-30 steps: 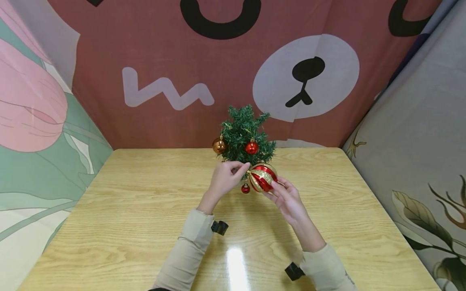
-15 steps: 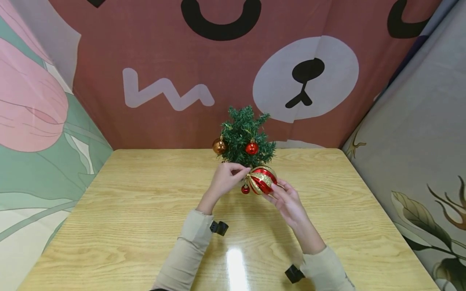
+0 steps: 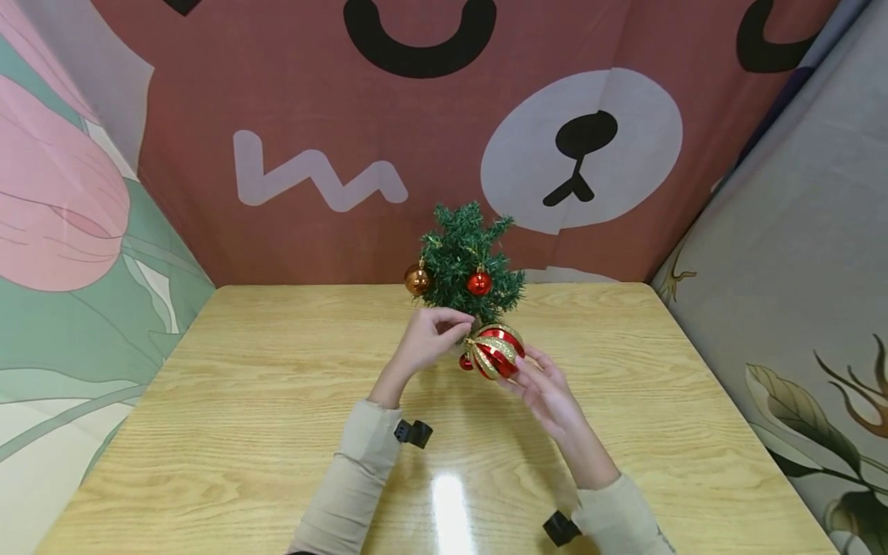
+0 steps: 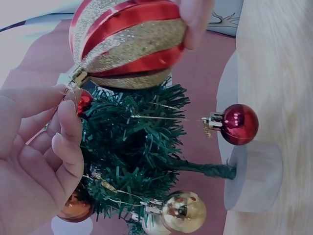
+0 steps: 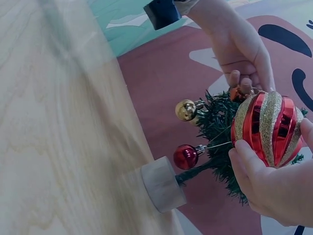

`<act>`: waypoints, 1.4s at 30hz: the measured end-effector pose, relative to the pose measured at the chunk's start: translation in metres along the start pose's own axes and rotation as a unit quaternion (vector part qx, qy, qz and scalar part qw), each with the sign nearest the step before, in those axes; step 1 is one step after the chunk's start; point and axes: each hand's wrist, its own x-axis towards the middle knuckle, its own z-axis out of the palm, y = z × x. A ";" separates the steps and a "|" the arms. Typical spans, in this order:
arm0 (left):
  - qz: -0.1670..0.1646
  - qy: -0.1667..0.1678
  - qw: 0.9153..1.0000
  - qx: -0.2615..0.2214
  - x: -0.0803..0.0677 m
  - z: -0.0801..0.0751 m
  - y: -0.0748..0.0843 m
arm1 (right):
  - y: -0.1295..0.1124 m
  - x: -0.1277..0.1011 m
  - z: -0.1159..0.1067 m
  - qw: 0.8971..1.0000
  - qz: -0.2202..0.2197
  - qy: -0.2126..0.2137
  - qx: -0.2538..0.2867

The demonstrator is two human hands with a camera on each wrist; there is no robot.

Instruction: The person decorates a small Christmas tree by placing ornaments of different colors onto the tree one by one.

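Observation:
A large red bauble with gold glitter stripes is held in front of a small artificial Christmas tree. My right hand grips its round body between thumb and fingers. With thumb and fingertips, my left hand pinches the thin gold string at the bauble's cap, plain in the left wrist view. Small baubles hang from the tree: a copper one, a bright red one, a dark red one and a gold one. Whether the string touches a branch, I cannot tell.
The tree stands on a pale round base near the back edge of the wooden table. Behind it hangs a reddish-brown printed cloth. Patterned cloths flank the table on both sides.
Both hands keep their hold while the striped bauble has come slightly down and toward me, now partly covering the small dark red bauble in the head view. The tree stays in place.

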 end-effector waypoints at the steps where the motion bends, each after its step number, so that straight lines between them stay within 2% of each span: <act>1: 0.001 0.001 1.000 -0.003 -0.002 -0.001 0.006 | 0.001 0.000 -0.001 1.000 0.004 -0.004 0.000; 2: 0.004 0.002 1.000 -0.006 -0.003 -0.002 0.013 | 0.002 -0.001 -0.001 1.000 0.006 -0.009 0.001; 5: 0.018 0.011 1.000 -0.009 -0.003 -0.002 0.016 | 0.006 -0.002 -0.001 1.000 0.013 -0.021 0.004; 11: 0.040 0.030 0.999 -0.006 -0.003 -0.003 0.018 | 0.014 -0.002 -0.003 0.998 0.013 -0.062 0.028; 16: 0.045 0.034 0.998 -0.015 -0.002 -0.003 0.018 | 0.023 -0.003 -0.004 0.991 0.026 -0.114 0.059; 19: 0.046 0.035 0.998 -0.017 -0.002 -0.003 0.019 | 0.029 -0.005 -0.003 0.989 0.034 -0.128 0.069; 27: 0.055 0.043 0.998 -0.009 -0.003 -0.002 0.022 | 0.039 -0.007 0.000 0.990 0.052 -0.099 0.085; 36: 0.062 0.043 0.997 0.010 -0.002 0.000 0.024 | 0.043 -0.005 0.001 0.995 0.062 -0.065 0.042; 40: 0.061 0.041 0.997 0.011 0.004 0.004 0.006 | 0.041 -0.005 0.001 0.996 0.067 -0.051 0.010; 42: 0.061 0.040 0.997 0.012 0.008 0.006 -0.005 | 0.038 -0.005 0.002 0.997 0.055 -0.037 -0.028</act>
